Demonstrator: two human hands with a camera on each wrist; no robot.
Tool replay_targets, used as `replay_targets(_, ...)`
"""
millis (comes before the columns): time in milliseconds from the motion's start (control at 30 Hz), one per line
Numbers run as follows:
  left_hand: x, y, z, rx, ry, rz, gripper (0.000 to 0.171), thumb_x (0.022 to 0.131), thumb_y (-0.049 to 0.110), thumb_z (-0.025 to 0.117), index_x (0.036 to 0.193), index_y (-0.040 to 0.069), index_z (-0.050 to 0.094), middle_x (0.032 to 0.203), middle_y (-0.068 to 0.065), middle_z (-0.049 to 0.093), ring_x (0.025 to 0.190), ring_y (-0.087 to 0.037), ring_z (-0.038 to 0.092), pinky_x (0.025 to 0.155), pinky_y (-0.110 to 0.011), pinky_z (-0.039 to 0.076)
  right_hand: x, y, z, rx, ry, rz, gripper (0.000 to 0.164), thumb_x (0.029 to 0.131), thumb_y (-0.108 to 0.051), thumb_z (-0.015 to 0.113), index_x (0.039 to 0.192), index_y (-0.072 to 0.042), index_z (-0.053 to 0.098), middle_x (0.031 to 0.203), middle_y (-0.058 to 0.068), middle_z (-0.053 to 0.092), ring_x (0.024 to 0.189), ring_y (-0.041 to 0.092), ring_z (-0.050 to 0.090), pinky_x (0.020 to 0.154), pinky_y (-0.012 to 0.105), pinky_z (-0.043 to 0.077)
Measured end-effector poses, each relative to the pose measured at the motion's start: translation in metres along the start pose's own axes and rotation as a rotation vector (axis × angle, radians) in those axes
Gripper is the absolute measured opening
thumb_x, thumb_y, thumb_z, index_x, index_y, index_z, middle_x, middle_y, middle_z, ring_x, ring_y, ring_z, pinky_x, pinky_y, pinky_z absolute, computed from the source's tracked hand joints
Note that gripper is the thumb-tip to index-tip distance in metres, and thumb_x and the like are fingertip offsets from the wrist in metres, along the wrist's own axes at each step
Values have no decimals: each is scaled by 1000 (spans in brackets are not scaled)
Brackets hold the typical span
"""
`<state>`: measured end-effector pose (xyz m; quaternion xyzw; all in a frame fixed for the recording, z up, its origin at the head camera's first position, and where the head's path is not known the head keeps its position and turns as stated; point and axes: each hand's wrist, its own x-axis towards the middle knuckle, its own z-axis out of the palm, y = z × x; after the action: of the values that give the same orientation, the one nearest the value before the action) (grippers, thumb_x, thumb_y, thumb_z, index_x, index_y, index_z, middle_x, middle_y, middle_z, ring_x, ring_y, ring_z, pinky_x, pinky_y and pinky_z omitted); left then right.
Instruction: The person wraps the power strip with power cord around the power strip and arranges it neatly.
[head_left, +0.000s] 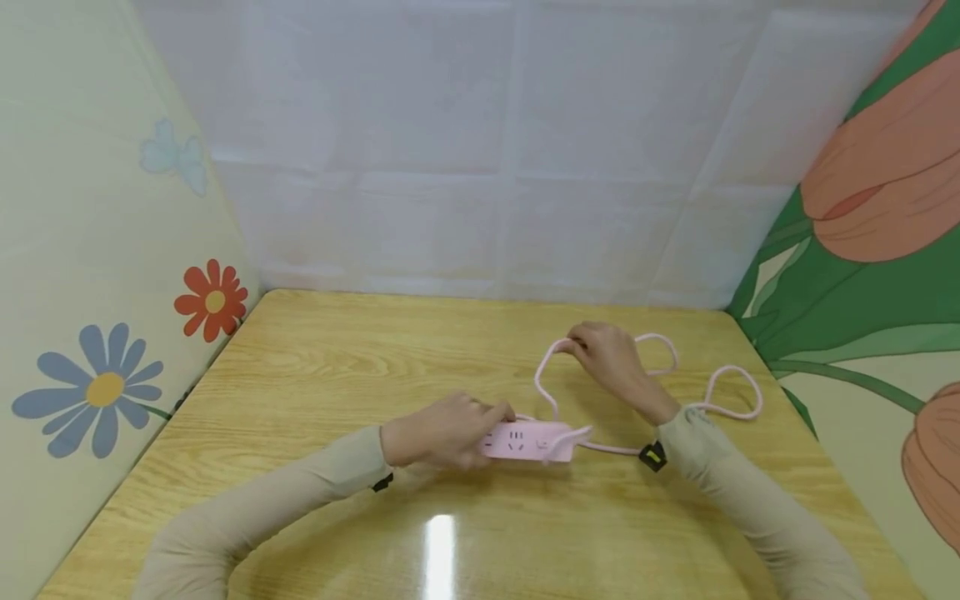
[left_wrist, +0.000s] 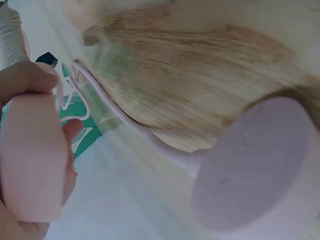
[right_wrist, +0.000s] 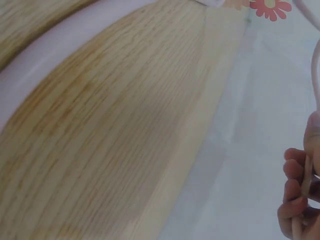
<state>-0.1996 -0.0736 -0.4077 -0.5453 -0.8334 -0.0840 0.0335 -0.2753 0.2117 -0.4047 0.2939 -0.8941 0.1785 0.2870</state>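
Note:
My left hand (head_left: pixel 444 429) grips the left end of a pink power strip (head_left: pixel 531 440), its sockets facing up toward the head camera. In the left wrist view, thumb and fingers wrap round the strip's end (left_wrist: pixel 35 160). A pink plug (left_wrist: pixel 255 165) looms close to that camera over the wood, its cord (left_wrist: pixel 125 117) running away; in the head view this plug is hidden. Farther back and to the right, my right hand (head_left: pixel 611 360) pinches the pink cord (head_left: pixel 538 375), raising a bend of it. A turn of cord also crosses the strip's right end.
Loose loops of cord (head_left: pixel 757 404) lie on the wooden table (head_left: pixel 360 350) to the right, behind the right wrist. A white sheet (head_left: pixel 420 167) hangs along the back edge. Flower-painted panels (head_left: pixel 90 250) stand at both sides. Black wrist straps (head_left: pixel 652 456) show at the sleeves.

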Motion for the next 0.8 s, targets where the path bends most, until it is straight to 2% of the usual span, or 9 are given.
replay_targets(167, -2, -6, 3, 145, 69, 71, 56, 82, 29, 77, 130, 8, 56, 110, -4, 69, 81, -13, 65, 66, -19, 51, -1, -1, -2, 0, 33, -5, 24, 79, -23, 81, 80, -1, 71, 72, 9, 67, 62, 26, 62, 56, 41, 53)
replay_targets(267, -4, -10, 1, 205, 144, 63, 58, 85, 36, 75, 136, 14, 57, 119, -2, 64, 88, -18, 63, 69, -24, 53, 0, 1, -5, -14, 80, -8, 24, 78, -23, 80, 80, -1, 70, 73, 10, 66, 63, 28, 63, 55, 44, 53)
replay_targets(400, -7, -19, -2, 206, 229, 14, 58, 87, 41, 75, 139, 24, 56, 115, 0, 60, 84, -21, 60, 63, -26, 53, 3, 3, -12, -25, 139, -17, 30, 82, -31, 74, 79, -1, 69, 72, 11, 66, 60, 28, 62, 52, 44, 51)
replay_targets(467, -9, -22, -2, 212, 248, 4, 60, 87, 43, 74, 141, 26, 55, 112, 1, 61, 82, -21, 59, 60, -26, 51, 5, 3, -15, -24, 149, -22, 38, 85, -39, 68, 79, -2, 69, 72, 11, 66, 59, 28, 62, 51, 44, 51)
replay_targets(567, -10, -24, 1, 187, 252, 9, 63, 88, 45, 72, 143, 22, 52, 109, 0, 62, 82, -19, 60, 61, -25, 51, 5, 6, -18, -12, 152, -8, 46, 87, -46, 62, 81, -1, 70, 72, 11, 67, 60, 28, 62, 51, 44, 51)
replay_targets(633, -9, -23, 2, 143, 253, -3, 65, 90, 43, 71, 145, 16, 49, 110, -1, 65, 84, -17, 62, 63, -24, 52, 5, 8, -19, -6, 151, 15, 46, 87, -45, 62, 81, 0, 71, 73, 12, 68, 59, 28, 62, 52, 43, 51)
replay_targets(800, -9, -22, 4, 47, 269, -91, 57, 87, 30, 76, 131, 5, 52, 102, -6, 69, 75, -14, 64, 57, -19, 49, 1, 14, -19, 7, 127, 70, 36, 85, -35, 71, 82, 1, 72, 73, 13, 68, 56, 24, 60, 50, 40, 51)
